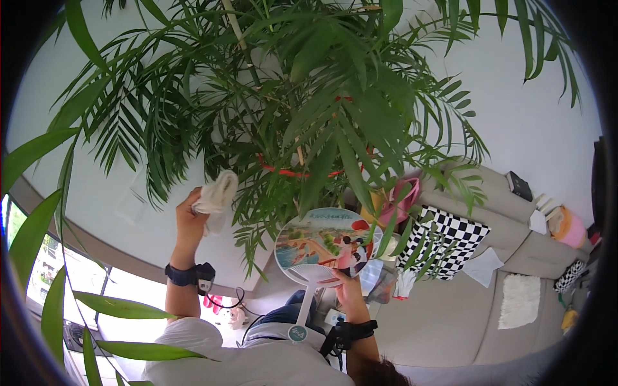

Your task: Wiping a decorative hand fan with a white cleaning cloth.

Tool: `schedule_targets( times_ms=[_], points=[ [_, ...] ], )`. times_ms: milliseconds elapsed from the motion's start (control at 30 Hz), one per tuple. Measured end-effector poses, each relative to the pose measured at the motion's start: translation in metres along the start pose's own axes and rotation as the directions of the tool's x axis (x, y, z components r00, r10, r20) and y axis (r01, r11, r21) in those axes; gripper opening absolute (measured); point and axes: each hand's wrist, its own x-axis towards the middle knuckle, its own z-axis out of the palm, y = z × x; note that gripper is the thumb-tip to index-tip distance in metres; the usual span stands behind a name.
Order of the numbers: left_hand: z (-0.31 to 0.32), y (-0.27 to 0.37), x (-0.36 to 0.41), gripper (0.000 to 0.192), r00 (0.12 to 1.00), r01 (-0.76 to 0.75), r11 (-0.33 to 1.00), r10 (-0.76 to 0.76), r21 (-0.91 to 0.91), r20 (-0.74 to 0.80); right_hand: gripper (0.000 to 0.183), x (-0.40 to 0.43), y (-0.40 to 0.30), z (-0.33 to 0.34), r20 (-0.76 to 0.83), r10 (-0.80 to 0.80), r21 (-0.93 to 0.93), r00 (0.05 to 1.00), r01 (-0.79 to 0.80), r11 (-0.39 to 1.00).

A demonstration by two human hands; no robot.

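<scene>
My left hand (189,212) is raised and grips a bunched white cloth (217,193), just left of the palm's lower leaves. In my right hand (349,292) is a plastic hand fan (316,241) with a printed picture and writing. I hold it at the lower edge of its blade, and its white handle (307,306) points down toward my body. A tall potted palm (318,91) spreads across the upper view, its pot hidden. A red band (285,171) runs around the stems, and some fronds hang close to the fan.
To the right stands a grey sofa (425,318) bearing a black-and-white checkered cushion (442,241), a pink bag (400,200) and a fluffy white cushion (519,301). Leaves (46,227) reach close at the left. Windows (53,270) line the lower left. Pink slippers (212,304) lie on the floor.
</scene>
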Motion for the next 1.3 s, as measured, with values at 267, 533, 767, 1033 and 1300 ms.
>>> schedule_targets(
  times_ms=[267, 533, 767, 1033, 1300],
  points=[
    [0.062, 0.000, -0.012, 0.039, 0.979, -0.096, 0.995, 0.089, 0.032, 0.182, 0.030, -0.008, -0.015, -0.009, -0.070, -0.049, -0.038, 0.996, 0.047, 0.998],
    [0.115, 0.007, -0.022, 0.037, 0.949, 0.047, 0.985, -0.096, 0.165, 0.300, 0.031, 0.001, -0.049, -0.031, -0.187, -0.271, 0.005, 0.944, 0.277, 0.961],
    [0.161, -0.033, -0.035, 0.040, 0.892, -0.017, 0.984, -0.064, 0.175, 0.448, 0.026, 0.003, -0.056, -0.055, -0.139, -0.281, 0.090, 0.950, 0.294, 0.951],
    [0.175, -0.076, -0.014, 0.039, 0.957, 0.055, 0.980, -0.106, 0.191, 0.270, 0.017, -0.029, -0.060, -0.035, -0.169, -0.287, -0.013, 0.943, 0.289, 0.957],
    [0.127, -0.146, -0.043, 0.041, 0.941, 0.265, 0.902, -0.319, 0.340, 0.112, 0.044, -0.030, -0.032, -0.141, -0.454, -0.192, 0.171, 0.870, 0.296, 0.940]
  ],
)
